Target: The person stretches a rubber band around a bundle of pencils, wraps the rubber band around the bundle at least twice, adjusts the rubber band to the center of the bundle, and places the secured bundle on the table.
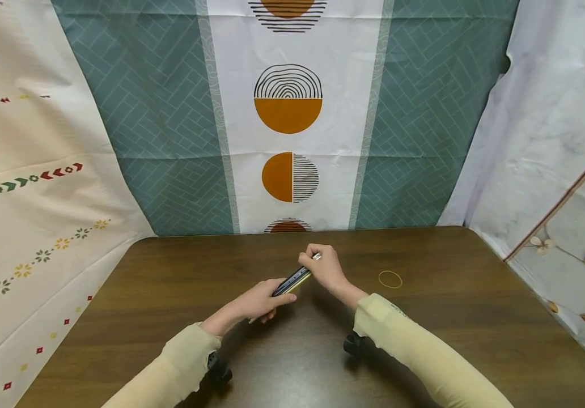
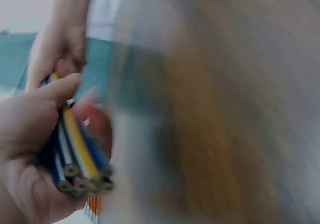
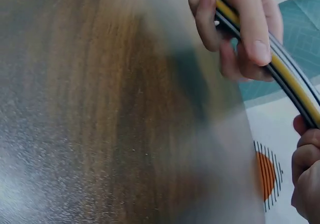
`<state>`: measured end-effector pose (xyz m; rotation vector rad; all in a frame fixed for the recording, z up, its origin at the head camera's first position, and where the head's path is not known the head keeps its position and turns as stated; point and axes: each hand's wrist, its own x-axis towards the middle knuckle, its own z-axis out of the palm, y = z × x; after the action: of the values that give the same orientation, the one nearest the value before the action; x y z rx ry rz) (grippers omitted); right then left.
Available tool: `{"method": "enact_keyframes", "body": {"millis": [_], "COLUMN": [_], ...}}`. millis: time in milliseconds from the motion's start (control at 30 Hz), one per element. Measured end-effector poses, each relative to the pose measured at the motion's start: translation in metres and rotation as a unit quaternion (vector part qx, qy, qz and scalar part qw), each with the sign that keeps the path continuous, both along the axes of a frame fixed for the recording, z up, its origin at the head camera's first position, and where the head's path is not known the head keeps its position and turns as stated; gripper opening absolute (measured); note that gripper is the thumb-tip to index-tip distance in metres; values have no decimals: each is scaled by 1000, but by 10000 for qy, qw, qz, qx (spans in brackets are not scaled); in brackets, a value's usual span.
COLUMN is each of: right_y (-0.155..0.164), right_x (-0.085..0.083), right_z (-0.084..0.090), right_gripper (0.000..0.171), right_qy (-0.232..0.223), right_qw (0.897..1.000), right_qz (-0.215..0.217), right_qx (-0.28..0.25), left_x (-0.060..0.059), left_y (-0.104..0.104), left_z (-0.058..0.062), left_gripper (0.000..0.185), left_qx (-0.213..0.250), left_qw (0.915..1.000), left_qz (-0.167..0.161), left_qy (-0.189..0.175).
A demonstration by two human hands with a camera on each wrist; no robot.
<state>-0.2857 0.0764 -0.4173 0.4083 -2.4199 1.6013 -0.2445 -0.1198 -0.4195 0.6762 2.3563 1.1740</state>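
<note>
Together, our left hand (image 1: 261, 303) and right hand (image 1: 325, 267) curl fingers around a bundle of pencils (image 1: 291, 281) above the wooden table (image 1: 450, 328), rubber band (image 1: 390, 279) nearby; no lettering is legible.

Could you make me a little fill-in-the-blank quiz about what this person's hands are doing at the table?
1. Both hands grip one bundle of ____.
2. The rubber band lies on the table, nearer the ____ hand.
3. The left hand holds the end of the bundle nearer the ____.

Missing words: pencils; right; person
</note>
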Motion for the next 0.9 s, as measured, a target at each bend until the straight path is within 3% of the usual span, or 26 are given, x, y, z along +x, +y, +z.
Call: {"method": "enact_keyframes", "body": {"millis": [67,133,300,400,533,767,900], "right_y": [1,2,3,4,6,10,14], "right_x": [0,-1,-2,-2,1,7,4], "right_z": [-1,0,4,7,13,17,10], "right_gripper": [35,34,33,33,33,32,32], "right_qy": [138,259,436,472,484,464,508], "right_qw": [9999,9996,9986,9984,9984,9976,9975], "right_qz": [67,68,34,22,25,150,109], "right_qx": [-62,-115,-299,-301,-274,-482,-471], "left_x": [-1,-1,0,2,4,2,0], "left_y": [3,7,18,24,26,29,31], "left_z": [1,2,-2,-4,-5,-4,-3], "left_gripper": [34,28,32,35,37,31,25], "left_qx": [305,482,531,554,681,1158,1358], "left_qw": [9986,9972,9976,9965,9969,9923,9875], "left_qz": [-186,-153,431,594,345,-384,-399], "left_qy": [-392,-548,-52,220,190,-227,-692]}}
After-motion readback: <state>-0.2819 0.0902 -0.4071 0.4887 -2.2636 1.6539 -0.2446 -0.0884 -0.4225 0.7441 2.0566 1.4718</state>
